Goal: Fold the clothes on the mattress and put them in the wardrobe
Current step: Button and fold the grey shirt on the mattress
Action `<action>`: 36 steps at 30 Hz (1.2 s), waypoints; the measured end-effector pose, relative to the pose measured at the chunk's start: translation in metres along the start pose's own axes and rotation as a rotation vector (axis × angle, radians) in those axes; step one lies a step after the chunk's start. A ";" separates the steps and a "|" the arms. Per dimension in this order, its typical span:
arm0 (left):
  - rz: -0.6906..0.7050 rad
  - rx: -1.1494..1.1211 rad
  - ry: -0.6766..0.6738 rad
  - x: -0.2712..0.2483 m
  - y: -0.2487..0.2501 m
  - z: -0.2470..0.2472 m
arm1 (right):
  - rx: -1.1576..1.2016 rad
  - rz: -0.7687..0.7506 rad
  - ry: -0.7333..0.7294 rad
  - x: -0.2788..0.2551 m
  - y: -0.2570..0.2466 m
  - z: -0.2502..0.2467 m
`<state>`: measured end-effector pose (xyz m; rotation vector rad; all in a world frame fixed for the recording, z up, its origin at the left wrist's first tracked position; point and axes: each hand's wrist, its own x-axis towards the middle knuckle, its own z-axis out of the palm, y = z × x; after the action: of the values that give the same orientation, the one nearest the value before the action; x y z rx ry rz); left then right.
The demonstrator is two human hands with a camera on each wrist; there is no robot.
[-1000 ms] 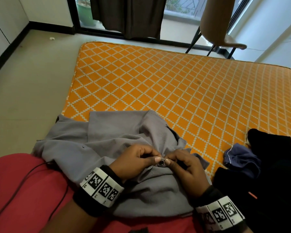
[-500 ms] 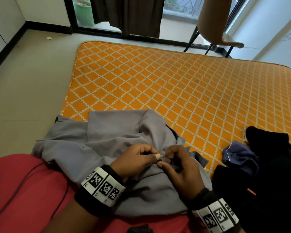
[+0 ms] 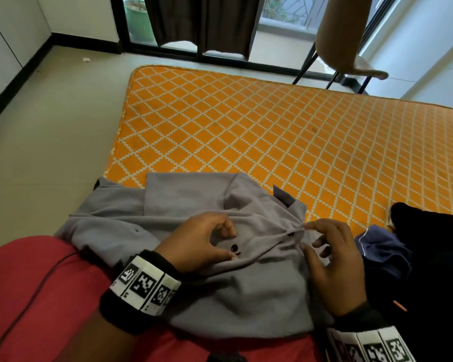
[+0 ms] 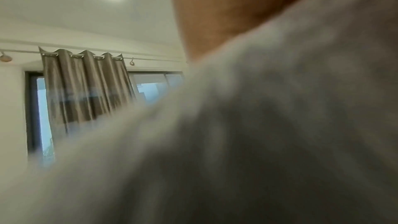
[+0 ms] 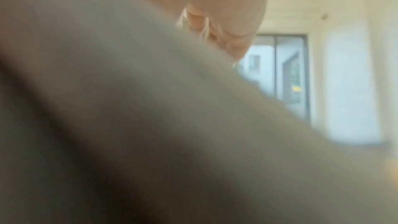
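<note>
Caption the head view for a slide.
Both hands, left hand and right hand, work the buttoned placket of a grey shirt at the orange mattress edge.

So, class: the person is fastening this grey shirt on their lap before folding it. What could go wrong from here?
1. The right hand pinches the grey shirt taut beside a button; the fabric may slip free.
2. The shirt hangs over the mattress edge, so it could slide toward the floor.
3. The dark clothes lie close by and may tangle in.
</note>
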<state>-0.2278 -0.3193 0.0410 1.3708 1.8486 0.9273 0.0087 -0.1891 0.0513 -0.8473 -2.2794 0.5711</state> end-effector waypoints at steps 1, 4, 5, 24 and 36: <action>0.016 0.039 -0.005 0.000 0.001 0.002 | -0.011 -0.042 -0.016 0.000 -0.009 0.000; 0.014 0.069 -0.030 0.000 0.003 0.005 | 0.026 -0.203 -0.140 0.002 -0.040 0.010; 0.014 0.064 -0.027 0.000 0.004 0.005 | 0.054 -0.218 -0.212 0.003 -0.047 0.016; -0.075 -0.185 -0.031 0.000 0.007 -0.001 | 0.163 -0.135 -0.425 0.005 -0.050 0.034; -0.133 -0.425 0.035 0.001 0.014 -0.003 | -0.003 -0.313 -0.289 -0.004 -0.048 0.039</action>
<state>-0.2233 -0.3164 0.0539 0.9668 1.6230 1.1964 -0.0359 -0.2319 0.0503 -0.4135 -2.6066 0.5750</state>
